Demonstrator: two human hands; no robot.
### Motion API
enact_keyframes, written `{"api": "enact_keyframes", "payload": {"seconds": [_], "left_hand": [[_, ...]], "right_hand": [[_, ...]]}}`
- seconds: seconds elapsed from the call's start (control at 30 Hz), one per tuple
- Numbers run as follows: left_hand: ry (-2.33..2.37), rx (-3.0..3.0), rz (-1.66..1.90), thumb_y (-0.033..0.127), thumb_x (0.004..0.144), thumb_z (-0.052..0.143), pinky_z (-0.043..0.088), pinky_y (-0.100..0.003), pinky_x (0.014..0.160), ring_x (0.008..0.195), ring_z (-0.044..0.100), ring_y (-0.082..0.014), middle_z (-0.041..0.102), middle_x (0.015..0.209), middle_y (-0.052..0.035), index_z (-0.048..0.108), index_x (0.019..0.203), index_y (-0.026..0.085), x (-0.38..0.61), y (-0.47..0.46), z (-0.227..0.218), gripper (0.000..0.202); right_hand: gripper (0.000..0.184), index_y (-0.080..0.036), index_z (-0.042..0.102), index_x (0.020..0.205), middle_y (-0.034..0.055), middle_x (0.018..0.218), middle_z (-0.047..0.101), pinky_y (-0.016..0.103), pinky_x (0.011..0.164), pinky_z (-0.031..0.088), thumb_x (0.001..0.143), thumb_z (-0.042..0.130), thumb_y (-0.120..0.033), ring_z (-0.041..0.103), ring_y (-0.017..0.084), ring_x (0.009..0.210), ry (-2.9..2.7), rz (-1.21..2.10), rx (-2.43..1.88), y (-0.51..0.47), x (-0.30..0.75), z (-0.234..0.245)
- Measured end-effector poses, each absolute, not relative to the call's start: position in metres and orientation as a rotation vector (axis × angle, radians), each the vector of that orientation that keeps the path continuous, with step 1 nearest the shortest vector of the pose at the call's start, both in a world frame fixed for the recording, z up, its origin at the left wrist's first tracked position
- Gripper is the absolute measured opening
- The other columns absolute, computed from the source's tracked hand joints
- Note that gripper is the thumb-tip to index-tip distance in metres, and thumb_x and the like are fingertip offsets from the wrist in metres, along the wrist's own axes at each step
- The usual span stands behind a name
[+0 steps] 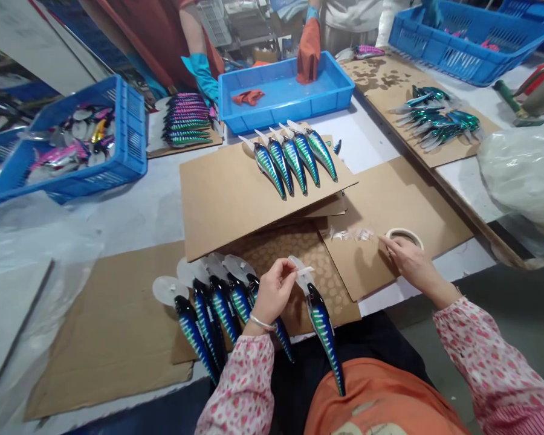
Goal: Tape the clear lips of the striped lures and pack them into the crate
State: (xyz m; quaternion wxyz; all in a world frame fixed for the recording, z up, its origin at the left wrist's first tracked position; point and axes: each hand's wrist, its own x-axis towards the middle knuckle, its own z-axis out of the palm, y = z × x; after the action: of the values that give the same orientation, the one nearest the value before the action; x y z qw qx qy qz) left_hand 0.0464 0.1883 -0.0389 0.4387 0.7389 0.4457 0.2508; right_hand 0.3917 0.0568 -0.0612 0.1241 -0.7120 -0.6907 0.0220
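My left hand (275, 291) is closed in a pinch at the clear lip of a blue-and-green striped fishing lure (321, 323). A narrow white strip (304, 271) lies across that lip beside my fingertips. The lure's black head points away from me, and its tail reaches past the cardboard's edge over my lap. My right hand (408, 261) is open, index finger stretched out over the cardboard, just in front of a roll of tape (405, 234). Small clear pieces (351, 234) lie left of that fingertip. Several similar lures (224, 305) lie side by side left of and partly behind my left hand.
A raised cardboard sheet (226, 187) bears several finished-looking striped lures (294, 158). Beyond it stands a blue tray (285, 112), where a co-worker's orange-gloved hand (308, 57) reaches in. A blue basket of lures (131, 130) is at left; green lures (439, 121) lie on cardboard at right.
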Motion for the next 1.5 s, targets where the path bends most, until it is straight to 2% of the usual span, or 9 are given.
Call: {"api": "enact_keyframes", "payload": {"seconds": [0.07,0.13,0.23,0.37,0.73,0.97,1.23,1.4,1.5], "left_hand": [[1.037,1.766,0.549,0.025,0.088,0.055,0.054,-0.027,0.073,0.079,0.067,-0.016,0.068,0.085,-0.0027,0.058,0.09,0.019,0.037,0.181,-0.039,0.007],[0.979,1.689,0.5,0.027,0.089,0.056,0.054,-0.028,0.077,0.085,0.067,-0.0169,0.069,0.09,-0.0051,0.058,0.093,0.019,0.029,0.173,-0.041,0.009],[0.957,1.66,0.487,0.026,0.088,0.057,0.054,-0.03,0.08,0.087,0.067,-0.0174,0.068,0.092,-0.0063,0.058,0.095,0.018,0.024,0.168,-0.042,0.011],[0.976,1.797,0.458,0.023,0.086,0.058,0.053,-0.029,0.079,0.081,0.066,-0.0161,0.067,0.085,-0.0028,0.059,0.093,0.019,0.027,0.168,-0.038,0.008],[1.097,2.089,0.554,0.017,0.084,0.056,0.052,-0.032,0.079,0.083,0.065,-0.0185,0.066,0.085,-0.0025,0.06,0.093,0.02,0.035,0.163,-0.052,0.01],[1.204,2.169,0.636,0.014,0.084,0.055,0.051,-0.035,0.08,0.085,0.061,-0.0204,0.063,0.085,-0.0032,0.056,0.094,0.02,0.043,0.163,-0.06,0.012],[1.258,2.258,0.624,0.01,0.081,0.056,0.051,-0.035,0.081,0.087,0.061,-0.0221,0.063,0.089,-0.0046,0.056,0.097,0.02,0.045,0.162,-0.062,0.019],[1.372,2.304,0.614,0.014,0.084,0.057,0.047,-0.043,0.086,0.093,0.057,-0.0269,0.064,0.088,-0.0062,0.058,0.094,0.02,0.048,0.156,-0.06,0.012],[1.447,2.327,0.593,0.014,0.085,0.057,0.044,-0.046,0.092,0.103,0.055,-0.0301,0.067,0.101,-0.0099,0.059,0.105,0.018,0.05,0.152,-0.058,0.02]], "right_hand": [[0.049,-0.016,0.047,0.141,0.0187,0.111,0.062,0.046,0.082,0.046,0.093,0.049,-0.025,0.056,0.034,0.1,-1.956,0.005,-2.146,0.06,0.383,-0.053],[0.042,-0.015,0.054,0.132,0.0195,0.112,0.061,0.049,0.086,0.045,0.092,0.055,-0.027,0.055,0.036,0.103,-1.868,0.049,-2.13,0.069,0.362,-0.046],[0.019,-0.018,0.063,0.111,0.0114,0.099,0.065,0.038,0.081,0.049,0.094,0.055,-0.021,0.06,0.025,0.091,-1.884,0.546,-1.762,0.095,0.311,-0.048],[0.015,-0.017,0.063,0.103,0.006,0.095,0.065,0.031,0.081,0.049,0.09,0.059,-0.011,0.061,0.019,0.089,-1.91,0.935,-1.38,0.135,0.247,-0.066],[0.011,-0.016,0.06,0.079,0.0006,0.076,0.062,0.025,0.069,0.04,0.083,0.066,-0.008,0.055,0.015,0.073,-2.015,1.103,-1.233,0.163,0.23,-0.074],[0.01,-0.015,0.061,0.09,0.0015,0.081,0.066,0.024,0.071,0.044,0.085,0.061,-0.007,0.06,0.015,0.074,-1.829,1.138,-1.284,0.155,0.227,-0.075],[0.009,-0.016,0.063,0.098,0.0027,0.085,0.069,0.025,0.071,0.047,0.091,0.06,-0.021,0.062,0.015,0.075,-1.717,1.229,-1.227,0.15,0.226,-0.073],[0.01,-0.017,0.061,0.088,0.0007,0.078,0.065,0.024,0.069,0.044,0.083,0.061,-0.008,0.059,0.014,0.072,-1.703,1.079,-1.279,0.145,0.218,-0.081],[0.014,-0.017,0.059,0.084,0.0011,0.079,0.063,0.025,0.07,0.043,0.079,0.06,-0.003,0.057,0.015,0.074,-1.701,1.044,-1.293,0.142,0.214,-0.084]]}}
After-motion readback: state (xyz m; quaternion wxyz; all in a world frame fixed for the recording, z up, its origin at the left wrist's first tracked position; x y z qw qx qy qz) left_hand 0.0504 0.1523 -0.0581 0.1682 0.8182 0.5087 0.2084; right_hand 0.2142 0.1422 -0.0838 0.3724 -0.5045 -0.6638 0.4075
